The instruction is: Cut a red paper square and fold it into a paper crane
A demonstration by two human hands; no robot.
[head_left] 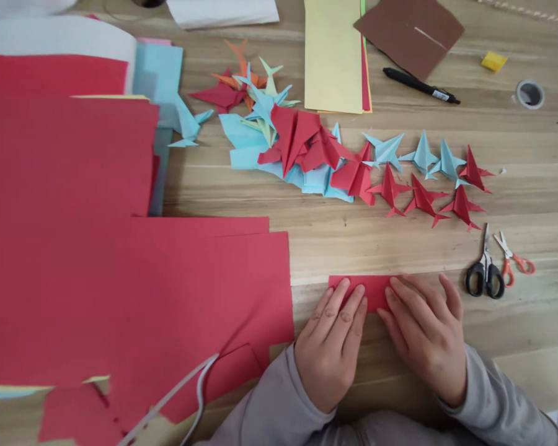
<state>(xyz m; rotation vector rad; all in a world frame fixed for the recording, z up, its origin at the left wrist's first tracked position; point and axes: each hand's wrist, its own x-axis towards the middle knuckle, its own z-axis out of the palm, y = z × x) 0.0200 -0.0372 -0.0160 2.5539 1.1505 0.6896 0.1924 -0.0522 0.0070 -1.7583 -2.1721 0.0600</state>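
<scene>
A narrow red paper strip, apparently folded, lies on the wooden table in front of me. My left hand rests flat on its left part with the fingers stretched out. On its right end press the fingertips of my right hand, whose fingers are apart. Both hands cover much of the strip's lower edge. Beyond it stand several small folded red paper planes and light blue ones. Black-handled scissors and orange-handled scissors lie to the right of my right hand.
Large red paper sheets cover the left side, with a white cable across them. Larger folded red planes are heaped at the middle back. Yellow paper, brown paper, a black pen and a tape roll lie farther back.
</scene>
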